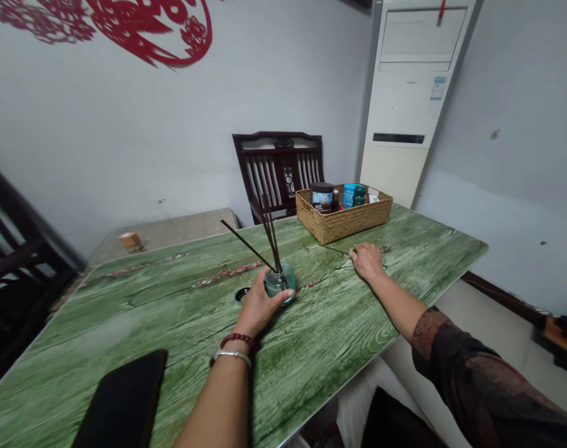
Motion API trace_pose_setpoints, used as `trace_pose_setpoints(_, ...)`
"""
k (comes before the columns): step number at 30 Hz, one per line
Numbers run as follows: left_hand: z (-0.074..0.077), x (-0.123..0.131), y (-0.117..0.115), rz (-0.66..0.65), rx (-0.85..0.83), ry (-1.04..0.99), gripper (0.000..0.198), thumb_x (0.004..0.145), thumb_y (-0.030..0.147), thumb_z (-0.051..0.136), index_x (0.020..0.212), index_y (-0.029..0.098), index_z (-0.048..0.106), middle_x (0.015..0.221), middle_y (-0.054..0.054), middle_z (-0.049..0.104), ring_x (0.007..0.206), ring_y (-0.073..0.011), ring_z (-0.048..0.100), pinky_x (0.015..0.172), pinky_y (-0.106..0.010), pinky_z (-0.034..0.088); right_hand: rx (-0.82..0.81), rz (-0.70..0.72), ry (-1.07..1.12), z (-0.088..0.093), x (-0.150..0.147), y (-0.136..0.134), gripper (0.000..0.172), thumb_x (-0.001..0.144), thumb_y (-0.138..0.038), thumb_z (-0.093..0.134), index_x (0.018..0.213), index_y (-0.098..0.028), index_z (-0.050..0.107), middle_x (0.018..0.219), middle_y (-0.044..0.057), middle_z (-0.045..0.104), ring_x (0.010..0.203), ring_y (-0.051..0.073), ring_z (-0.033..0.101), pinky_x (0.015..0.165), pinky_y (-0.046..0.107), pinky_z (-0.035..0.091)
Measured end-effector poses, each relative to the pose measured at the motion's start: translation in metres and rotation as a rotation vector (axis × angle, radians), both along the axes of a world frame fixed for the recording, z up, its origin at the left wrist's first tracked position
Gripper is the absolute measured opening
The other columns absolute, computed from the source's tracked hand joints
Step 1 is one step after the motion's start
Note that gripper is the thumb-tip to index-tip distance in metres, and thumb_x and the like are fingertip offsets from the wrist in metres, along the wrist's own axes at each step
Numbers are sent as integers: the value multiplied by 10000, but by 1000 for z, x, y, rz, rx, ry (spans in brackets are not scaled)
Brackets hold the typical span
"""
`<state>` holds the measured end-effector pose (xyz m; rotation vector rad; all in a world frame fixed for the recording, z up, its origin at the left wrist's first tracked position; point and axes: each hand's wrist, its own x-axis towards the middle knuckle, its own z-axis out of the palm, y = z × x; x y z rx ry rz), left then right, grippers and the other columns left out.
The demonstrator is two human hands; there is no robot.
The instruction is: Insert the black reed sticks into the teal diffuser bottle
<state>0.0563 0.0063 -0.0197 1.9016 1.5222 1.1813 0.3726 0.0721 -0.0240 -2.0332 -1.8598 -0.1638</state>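
Observation:
My left hand (pixel 259 305) wraps the lower part of a small glass reed diffuser bottle (pixel 280 283) holding pale green liquid. Several dark reed sticks (pixel 267 233) fan up and to the left out of its neck. A round black cap (pixel 242 294) lies on the tabletop just behind my left fingers. My right hand (pixel 367 261) rests on the green wood-grain tabletop (pixel 330 311), palm down and holding nothing. Its fingertips are a little in front of a woven wicker basket (pixel 343 221).
The basket holds a dark jar (pixel 322 197), a blue container (pixel 349 195) and other small items. A black phone-like slab (pixel 122 398) lies at the near edge. A wooden chair (pixel 278 168) stands behind the table, with a beige surface (pixel 171 233) to the left and a floor-standing air conditioner (pixel 404 87) at the back right.

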Motion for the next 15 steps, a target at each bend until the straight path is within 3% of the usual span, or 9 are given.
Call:
trace_pose_setpoints(7, -4, -2, 3, -25, -15, 25, 669, 694, 536, 746, 1212, 173, 529, 1176, -147, 683, 1097, -339, 650, 974, -504, 490, -5, 78, -135, -2, -11, -2, 381, 1008, -392, 480, 1161, -141, 723, 1279, 183, 628, 1233, 301, 480, 1007, 411, 329)
trace_pose_setpoints(15, -5, -2, 4, -19, 17, 10, 645, 677, 527, 761, 1178, 179, 554, 1146, -136, 692, 1085, -334, 661, 956, -500, 503, -8, 105, -109, 2, -8, -7, 247, 949, -333, 588, 1085, -204, 749, 1173, 121, 677, 1146, 271, 543, 944, 359, 362)
